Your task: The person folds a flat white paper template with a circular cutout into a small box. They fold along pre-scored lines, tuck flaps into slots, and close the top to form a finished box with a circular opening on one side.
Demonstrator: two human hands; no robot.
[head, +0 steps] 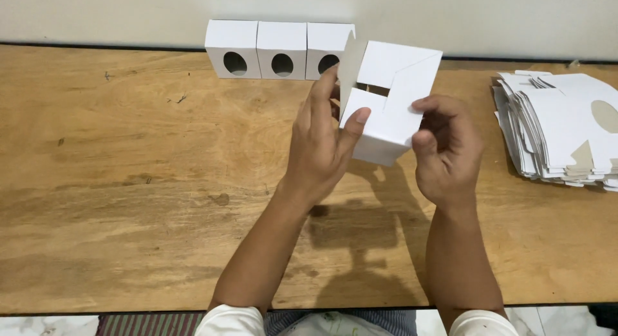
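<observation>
Both hands are up over the middle of the counter, a broad wooden top with scuffs and dark marks in the grain, and between them they hold a white box of thin card, half folded, tilted and lifted clear of the wood so that its shadow falls on the boards below. The left hand grips the box's near left side, thumb pressed flat against the front face and the fingers wrapped round behind, next to a flap that stands up loose at the top left corner. The right hand is curled against the lower right edge, thumb tip on the card and the other fingers tucked underneath (how tight they close under there I cannot tell). The top flaps of the box are partly folded over one another, with a slot of shadow showing between them. At the back of the counter, against the pale wall, three finished boxes stand touching in a row, each with an oval hole in its front. Well off to the right lies a stack of flat blanks, white card with grey undersides showing, fanned slightly at the edges.
</observation>
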